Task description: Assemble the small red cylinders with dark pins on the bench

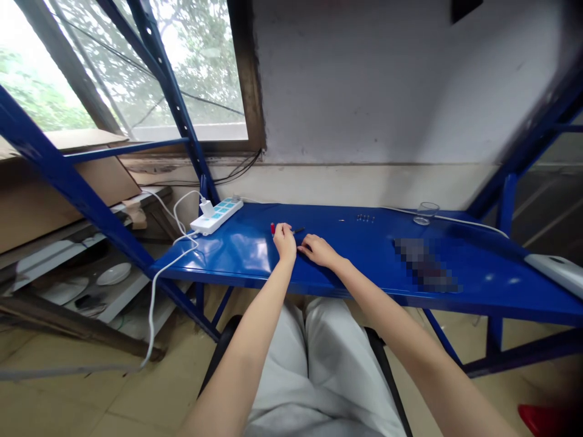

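Note:
My left hand (285,241) is closed around a slim stick-like tool, whose red end (272,229) shows left of the fingers and whose thin dark end (298,230) sticks out to the right. Its middle is hidden by the hand, so the exact kind cannot be told. Just right of it, low over the blue table (246,237), my right hand (319,250) has its fingers bent inward, near the dark end. Anything between those fingertips is too small to make out. Farther back lie several tiny metallic pieces (365,218) in rows and a single small piece (341,220).
A white power strip (218,215) with a plug and cable sits at the table's left end. Toward the right are a clear cup (426,212), a blurred-out dark object (426,264) and a white device (558,271). Blue metal posts (170,79) rise beside the window.

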`<state>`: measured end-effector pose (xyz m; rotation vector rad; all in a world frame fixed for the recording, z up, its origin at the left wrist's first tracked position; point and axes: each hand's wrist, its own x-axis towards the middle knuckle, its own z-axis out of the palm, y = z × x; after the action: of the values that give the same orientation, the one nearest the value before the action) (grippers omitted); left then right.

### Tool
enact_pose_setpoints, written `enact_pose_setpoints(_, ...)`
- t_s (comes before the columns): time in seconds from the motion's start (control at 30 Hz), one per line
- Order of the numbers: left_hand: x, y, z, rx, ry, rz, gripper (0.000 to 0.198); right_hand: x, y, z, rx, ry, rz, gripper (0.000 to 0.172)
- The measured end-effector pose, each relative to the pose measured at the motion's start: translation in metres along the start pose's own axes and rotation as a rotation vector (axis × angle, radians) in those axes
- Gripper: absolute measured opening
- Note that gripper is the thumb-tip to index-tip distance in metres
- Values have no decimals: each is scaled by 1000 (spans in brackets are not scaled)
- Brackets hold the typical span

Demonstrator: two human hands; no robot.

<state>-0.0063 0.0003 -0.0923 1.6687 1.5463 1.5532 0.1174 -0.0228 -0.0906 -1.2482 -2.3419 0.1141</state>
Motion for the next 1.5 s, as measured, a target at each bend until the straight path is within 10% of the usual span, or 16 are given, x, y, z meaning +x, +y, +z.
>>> enact_pose_setpoints(0.2,-4,10,-4,-94,100,-84,30,-16,-6,0,37,9,-78,15)
enact_pose_setpoints(0.37,-9,14,-5,-108,129,3,26,-20,-2,-2,343,169,148,16)
enact_pose_setpoints(0.6,-16,15,7,-294,-354,143,31,-18,9,-16,724,708,420,36)
enact_pose_setpoints(1.5,-16,24,7,-536,-618,-179,28,-21,5,-13,615,632,335,32)
